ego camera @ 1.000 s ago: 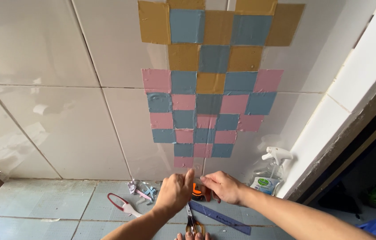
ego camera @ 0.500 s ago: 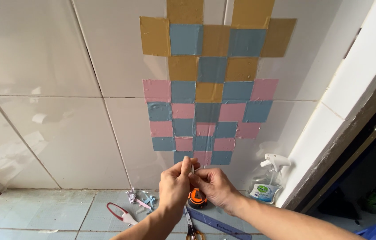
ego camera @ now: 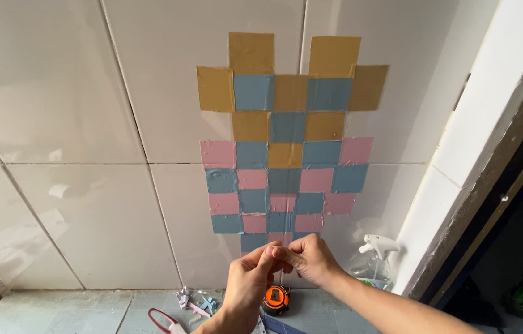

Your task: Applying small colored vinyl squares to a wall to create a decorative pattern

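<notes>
My left hand and my right hand are raised together in front of a white tiled wall. Their fingertips meet and pinch a small pale thin piece that is too small to make out. They hover just under the bottom edge of a patch of square stickers, yellow, blue and pink, laid in a checker pattern on the wall. An orange and black tape measure lies on the grey floor right below the hands, touched by neither.
Red-handled scissors and small pink and blue offcuts lie on the floor at the left. A white spray bottle stands in the corner at the right. A dark door frame runs along the right side.
Both hands have left the tape measure on the floor and risen to the lower edge of the sticker patch, fingertips now pinched together. The view has tilted up the wall.
</notes>
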